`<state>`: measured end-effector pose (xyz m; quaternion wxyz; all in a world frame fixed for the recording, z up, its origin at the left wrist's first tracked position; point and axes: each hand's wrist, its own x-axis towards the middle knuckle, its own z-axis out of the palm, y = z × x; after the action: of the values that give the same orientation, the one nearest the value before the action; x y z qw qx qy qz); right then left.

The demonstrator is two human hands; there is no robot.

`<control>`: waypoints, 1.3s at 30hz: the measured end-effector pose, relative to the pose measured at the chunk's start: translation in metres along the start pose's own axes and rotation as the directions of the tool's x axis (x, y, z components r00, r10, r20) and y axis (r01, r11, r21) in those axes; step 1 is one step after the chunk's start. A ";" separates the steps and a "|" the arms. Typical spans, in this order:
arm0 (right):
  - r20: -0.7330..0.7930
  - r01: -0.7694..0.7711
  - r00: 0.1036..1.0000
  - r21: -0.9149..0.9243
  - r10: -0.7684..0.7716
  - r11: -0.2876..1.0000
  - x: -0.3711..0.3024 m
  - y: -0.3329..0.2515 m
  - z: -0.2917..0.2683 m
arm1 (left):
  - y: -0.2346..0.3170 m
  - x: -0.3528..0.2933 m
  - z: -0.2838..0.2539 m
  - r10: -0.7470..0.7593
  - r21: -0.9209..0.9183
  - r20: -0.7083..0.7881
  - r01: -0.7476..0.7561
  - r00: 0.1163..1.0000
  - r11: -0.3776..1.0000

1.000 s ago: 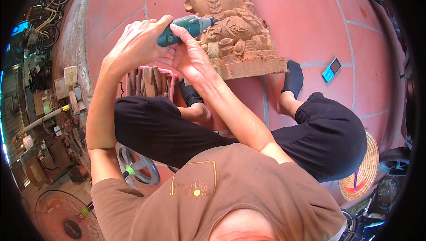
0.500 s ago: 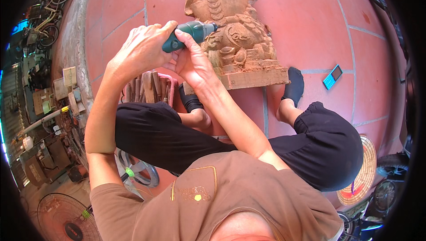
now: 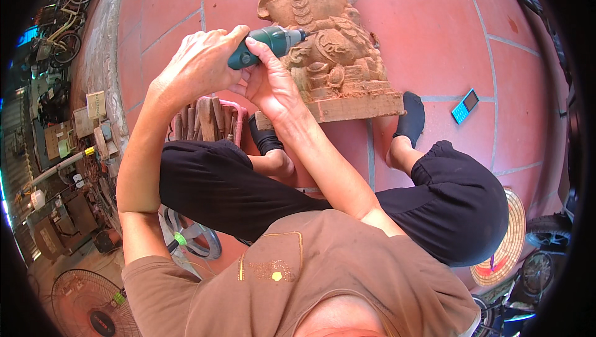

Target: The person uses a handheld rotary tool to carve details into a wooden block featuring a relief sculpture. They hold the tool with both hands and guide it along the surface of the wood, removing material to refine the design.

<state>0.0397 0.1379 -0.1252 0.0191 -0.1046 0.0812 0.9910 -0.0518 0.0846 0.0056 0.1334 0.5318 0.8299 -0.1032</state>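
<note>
one l hand (image 3: 202,61), wrist bent, r hand (image 3: 272,85), thumb-side up; both curled round green pwr tool (image 3: 272,37)

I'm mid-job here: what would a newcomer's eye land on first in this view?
Probably the big brown wood carving, on the red tiled floor at top centre. Next, the green power tool at its left edge in the view, held by the left hand and right hand. The bright blue phone also stands out, lying at right.
</note>
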 end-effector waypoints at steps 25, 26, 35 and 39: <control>0.003 -0.017 1.000 -0.011 0.017 1.000 -0.001 0.003 0.000 | 0.002 -0.003 -0.002 -0.032 0.007 0.042 0.032 0.999 0.999; 0.007 -0.015 1.000 -0.012 0.015 1.000 -0.001 0.003 0.000 | 0.002 -0.003 -0.002 -0.030 0.009 0.038 0.030 0.999 1.000; 0.005 -0.012 1.000 -0.018 0.012 1.000 -0.003 0.004 0.001 | 0.004 -0.004 -0.005 -0.029 0.005 0.045 0.028 0.999 1.000; 0.016 -0.008 1.000 -0.024 0.009 1.000 -0.005 0.004 0.002 | 0.004 -0.006 -0.005 -0.031 -0.002 0.037 0.031 0.999 1.000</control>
<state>0.0439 0.1343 -0.1217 0.0143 -0.0964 0.0695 0.9928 -0.0463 0.0823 0.0124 0.1479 0.5168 0.8355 -0.1138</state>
